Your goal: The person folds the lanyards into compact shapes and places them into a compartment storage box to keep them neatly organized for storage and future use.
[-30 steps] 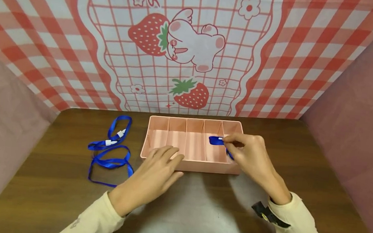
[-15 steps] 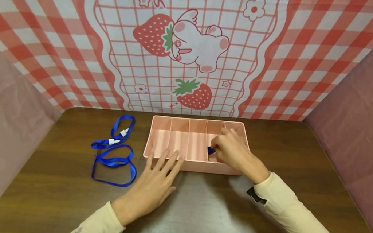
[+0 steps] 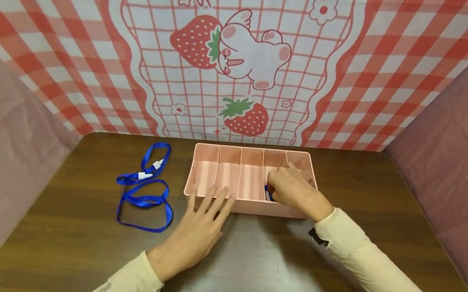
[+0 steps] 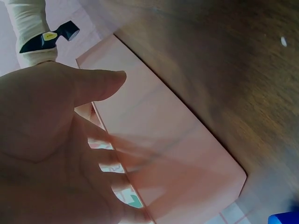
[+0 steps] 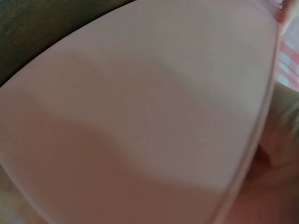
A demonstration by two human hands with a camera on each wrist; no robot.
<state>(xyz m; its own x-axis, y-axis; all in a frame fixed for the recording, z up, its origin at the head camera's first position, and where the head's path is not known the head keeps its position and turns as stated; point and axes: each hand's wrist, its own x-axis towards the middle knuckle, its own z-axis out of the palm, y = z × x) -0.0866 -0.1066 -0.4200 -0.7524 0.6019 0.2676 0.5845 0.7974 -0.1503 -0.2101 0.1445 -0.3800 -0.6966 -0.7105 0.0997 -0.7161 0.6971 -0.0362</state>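
Observation:
A pink five-compartment box (image 3: 254,207) stands on the wooden table. My left hand (image 3: 200,232) has its fingers straight and spread over the front rim at the left; in the left wrist view its palm (image 4: 51,135) faces the box's outer wall. My right hand (image 3: 292,187) reaches down into the right part of the box, fingers curled and fingertips hidden. A bit of blue lanyard (image 3: 268,193) shows beside those fingers, in the second compartment from the right. The right wrist view is mostly filled by the box wall (image 5: 154,116).
Left of the box lie blue lanyards, one loop (image 3: 147,201) nearer and another strap with white clips (image 3: 158,164) behind it. A checked strawberry cloth (image 3: 238,96) hangs along the table's back edge. Pinkish cloth walls (image 3: 446,121) stand at both sides.
My right hand has lowered the lanyard into the box, and the strap is now mostly hidden. My left fingers have straightened and spread at the front rim. The head view has shifted slightly.

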